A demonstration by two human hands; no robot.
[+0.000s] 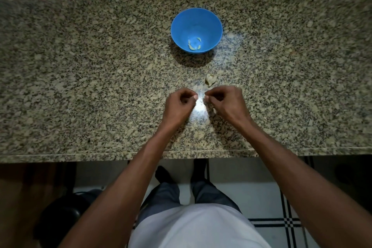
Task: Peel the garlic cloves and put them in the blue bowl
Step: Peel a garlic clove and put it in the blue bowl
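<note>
On the granite worktop (pixel 80 86), a small pale garlic clove (pixel 207 101) is pinched by the curled fingers of the right hand (pixel 225 100), while the left hand (pixel 180 102) is curled beside it, its hold unclear, and peeled cloves (pixel 194 43) are seen in the blue bowl (pixel 196 18) beyond a garlic piece (pixel 210 79).

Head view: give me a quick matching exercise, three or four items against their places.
Items:
1. peeled cloves
2. blue bowl
3. garlic piece
4. hands, left and right

Places:
A. on the counter, between bowl and right hand
B. nearest the counter's front edge
C. at the bowl's bottom
D. on the counter, farthest from the person

Pairs: 1-C, 2-D, 3-A, 4-B
</note>
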